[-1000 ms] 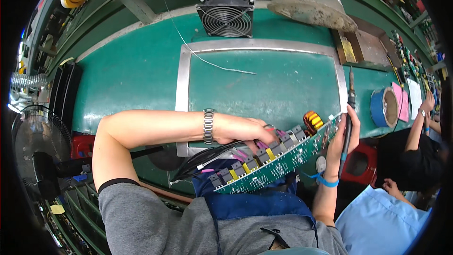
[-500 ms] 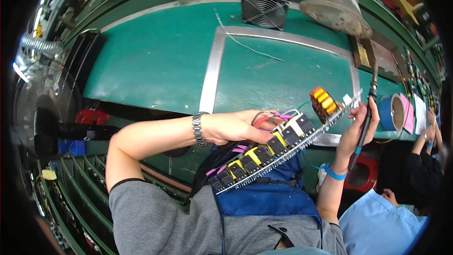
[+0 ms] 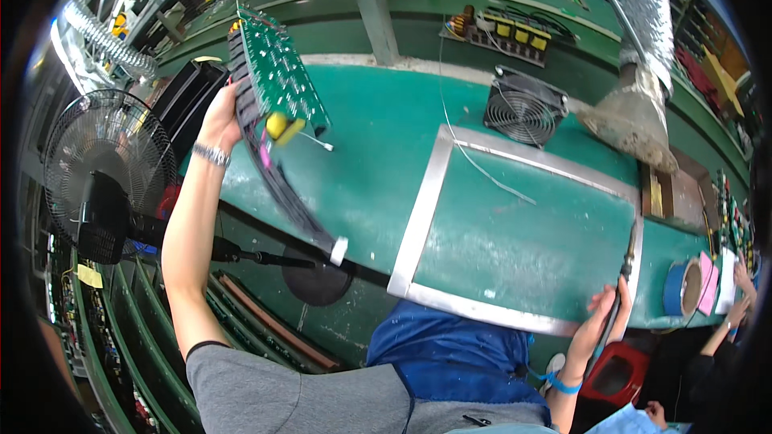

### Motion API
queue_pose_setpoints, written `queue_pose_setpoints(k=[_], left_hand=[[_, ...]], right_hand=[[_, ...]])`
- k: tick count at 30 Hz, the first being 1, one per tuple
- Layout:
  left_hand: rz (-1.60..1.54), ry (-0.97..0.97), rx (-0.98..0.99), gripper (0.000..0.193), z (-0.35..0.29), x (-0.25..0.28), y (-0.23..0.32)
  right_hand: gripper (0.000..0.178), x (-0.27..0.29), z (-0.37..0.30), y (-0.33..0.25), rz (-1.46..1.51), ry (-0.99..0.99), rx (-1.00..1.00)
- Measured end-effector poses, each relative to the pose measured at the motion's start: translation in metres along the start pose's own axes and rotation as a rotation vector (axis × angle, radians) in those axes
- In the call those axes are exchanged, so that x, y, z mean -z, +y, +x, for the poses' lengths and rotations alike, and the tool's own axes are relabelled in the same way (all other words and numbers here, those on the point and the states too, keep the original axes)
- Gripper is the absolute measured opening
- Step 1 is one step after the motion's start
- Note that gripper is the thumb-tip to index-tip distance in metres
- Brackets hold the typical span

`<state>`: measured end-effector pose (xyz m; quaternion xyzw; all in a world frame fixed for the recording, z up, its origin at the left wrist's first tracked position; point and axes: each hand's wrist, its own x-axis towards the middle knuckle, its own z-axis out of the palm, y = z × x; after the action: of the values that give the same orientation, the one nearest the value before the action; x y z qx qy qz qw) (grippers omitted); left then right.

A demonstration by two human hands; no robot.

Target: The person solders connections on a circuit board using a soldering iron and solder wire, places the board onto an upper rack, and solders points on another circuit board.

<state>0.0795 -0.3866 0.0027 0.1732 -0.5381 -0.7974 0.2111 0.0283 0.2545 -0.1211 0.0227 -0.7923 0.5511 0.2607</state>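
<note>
At the far left, above the bench, my left hand [image 3: 219, 116] is closed on the edge of a green circuit board [image 3: 277, 64], held raised and tilted with its solder-dotted face in view. Most of the fingers are hidden behind it. From the board hangs a black sleeved cable bundle [image 3: 281, 190] ending in a white connector [image 3: 339, 251]. Yellow parts near its lower end are blurred. On the right, by the bench's near edge, my right hand [image 3: 593, 328] grips a soldering iron [image 3: 625, 273], tip pointing up and away. A blue band circles that wrist.
A metal frame [image 3: 420, 229] lies on the green bench, a thin white wire [image 3: 490, 177] across it. Behind stand a square black fan [image 3: 524, 108] and a fume duct hood [image 3: 631, 124]. A tape roll [image 3: 682, 288] sits right; a round fan [image 3: 104, 169] stands left. A co-worker's hands [image 3: 744, 289] show far right.
My left hand has swung the board from in front of my body to the far left, its solder side now showing. The view has shifted left; my right hand still holds the soldering iron.
</note>
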Motion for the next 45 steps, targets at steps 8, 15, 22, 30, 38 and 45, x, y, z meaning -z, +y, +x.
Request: queue_pose_setpoints(k=[8,15,22,30,38,45], left_hand=[[0.036,0.342,-0.066,0.017,0.234,0.058,-0.002],[0.048,0.322,-0.085,0.013,0.386,0.069,-0.048],[0.060,-0.181,-0.285,0.042,0.447,0.039,-0.043],[0.283,0.517,-0.823,0.024,0.223,-0.083,-0.063],[0.731,-0.127,-0.529,0.022,0.160,-0.218,-0.144],[1.616,-0.346,-1.175,0.042,0.285,-0.283,-0.186]], right_hand=[[0.034,-0.002,-0.030,0.014,-0.020,-0.002,-0.023],[0.039,0.001,-0.023,-0.023,-0.192,-0.298,-0.059],[0.040,-0.008,-0.026,-0.010,-0.241,-0.124,0.019],[0.038,0.003,-0.033,0.015,-0.111,-0.062,0.107],[0.037,-0.005,-0.028,0.011,0.001,-0.068,0.172],[0.037,-0.004,-0.029,0.010,-0.063,-0.053,0.188]])
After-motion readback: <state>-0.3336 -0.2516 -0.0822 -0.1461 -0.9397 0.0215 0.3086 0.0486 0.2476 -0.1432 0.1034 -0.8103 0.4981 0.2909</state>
